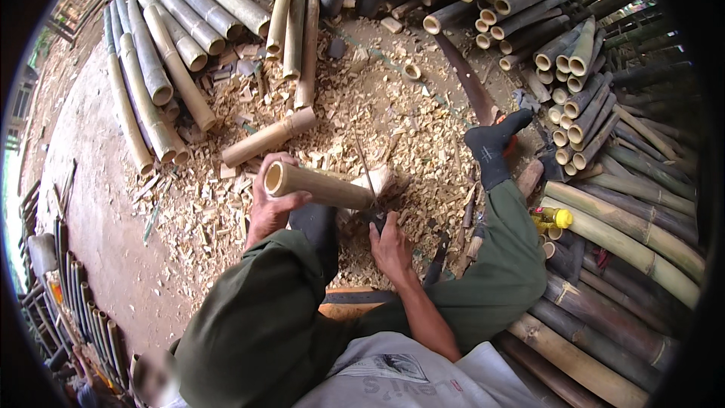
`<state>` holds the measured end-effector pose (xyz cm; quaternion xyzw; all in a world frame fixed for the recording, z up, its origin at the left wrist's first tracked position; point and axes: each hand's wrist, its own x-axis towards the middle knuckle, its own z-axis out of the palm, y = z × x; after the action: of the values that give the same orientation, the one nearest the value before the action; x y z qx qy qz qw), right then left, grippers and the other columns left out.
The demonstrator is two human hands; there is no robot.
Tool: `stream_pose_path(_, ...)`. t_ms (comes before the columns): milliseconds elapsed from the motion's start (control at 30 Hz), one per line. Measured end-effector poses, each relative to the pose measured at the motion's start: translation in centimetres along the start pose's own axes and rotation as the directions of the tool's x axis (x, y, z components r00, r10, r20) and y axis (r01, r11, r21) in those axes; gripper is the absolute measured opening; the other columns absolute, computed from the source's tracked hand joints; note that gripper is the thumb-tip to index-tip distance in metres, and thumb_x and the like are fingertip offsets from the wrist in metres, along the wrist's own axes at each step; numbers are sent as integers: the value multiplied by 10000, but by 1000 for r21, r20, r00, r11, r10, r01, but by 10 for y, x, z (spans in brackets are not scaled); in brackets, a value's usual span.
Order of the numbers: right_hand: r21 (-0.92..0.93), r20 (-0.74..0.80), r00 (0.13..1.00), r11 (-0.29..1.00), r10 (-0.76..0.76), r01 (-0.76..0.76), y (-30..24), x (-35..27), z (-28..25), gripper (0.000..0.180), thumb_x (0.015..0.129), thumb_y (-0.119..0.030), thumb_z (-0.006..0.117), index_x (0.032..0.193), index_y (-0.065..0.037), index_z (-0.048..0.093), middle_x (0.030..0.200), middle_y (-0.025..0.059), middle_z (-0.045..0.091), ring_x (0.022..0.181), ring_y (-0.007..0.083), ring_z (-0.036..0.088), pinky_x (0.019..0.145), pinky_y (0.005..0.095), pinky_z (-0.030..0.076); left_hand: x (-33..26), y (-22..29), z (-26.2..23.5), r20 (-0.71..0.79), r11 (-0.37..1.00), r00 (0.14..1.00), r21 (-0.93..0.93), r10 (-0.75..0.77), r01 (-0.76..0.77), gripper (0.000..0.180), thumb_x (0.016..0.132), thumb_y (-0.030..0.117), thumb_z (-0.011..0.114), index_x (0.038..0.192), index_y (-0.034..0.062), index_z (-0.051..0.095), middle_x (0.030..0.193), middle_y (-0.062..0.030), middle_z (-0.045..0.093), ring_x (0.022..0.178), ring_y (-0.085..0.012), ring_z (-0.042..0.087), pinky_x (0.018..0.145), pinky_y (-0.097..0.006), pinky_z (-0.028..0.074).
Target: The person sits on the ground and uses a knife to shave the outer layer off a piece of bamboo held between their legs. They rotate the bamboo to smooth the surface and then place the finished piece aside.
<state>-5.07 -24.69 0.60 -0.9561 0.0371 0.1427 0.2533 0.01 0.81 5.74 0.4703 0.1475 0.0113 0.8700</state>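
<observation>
A short, pale bamboo tube lies slantwise in front of me, its hollow end toward the left. My left hand is closed around that end, with the thumb along its near side. The far end of the tube rests by a pale wooden block. My right hand grips the dark handle of a knife. Its thin blade, seen nearly edge-on, points away from me and crosses at the tube's right end. Whether the edge touches the bamboo I cannot tell.
Another cut bamboo piece lies just beyond, on ground strewn with wood chips. A broad saw blade lies near my right foot. Bamboo poles are at the far left, stacked tubes and a yellow-capped bottle at right.
</observation>
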Motion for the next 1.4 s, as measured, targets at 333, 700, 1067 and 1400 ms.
stream_pose_path(333, 387, -277, 945, 880, -175, 276, -53, -18, -62, 325, 1038, -184, 627, 1259, 9, 488, 865, 248, 701, 762, 434, 733, 621, 484, 559, 6, -20, 11, -450, 988, 882, 2, 136, -152, 571, 707, -44, 881, 1188, 67, 594, 1041, -71, 684, 926, -203, 686, 896, -378, 574)
stream_pose_path(700, 373, -196, 963, 894, -186, 248, -76, -14, -92, 298, 1036, -203, 640, 1221, -3, 520, 878, 239, 707, 832, 439, 732, 671, 491, 565, 7, -18, -5, -210, 978, 963, -82, 170, -191, 589, 640, -99, 843, 1149, 75, 602, 1050, -67, 652, 995, -197, 643, 930, -363, 534)
stream_pose_path(1067, 321, 69, 997, 947, -43, 18, -58, -6, -84, 414, 1041, -307, 615, 1272, 15, 495, 910, 290, 700, 862, 511, 702, 687, 543, 556, 3, -3, -8, -23, 997, 997, 49, 68, -67, 617, 603, -31, 877, 1143, 94, 606, 1092, -39, 593, 1036, -179, 608, 906, -325, 528)
stream_pose_path(1400, 182, 139, 990, 982, 20, -45, -16, -3, -29, 382, 1055, -336, 580, 1168, 18, 493, 864, 307, 671, 827, 536, 665, 692, 608, 498, -3, -10, -19, -179, 992, 982, -105, 53, -73, 637, 653, -4, 891, 1214, 60, 597, 1160, -81, 638, 1124, -229, 640, 957, -397, 558)
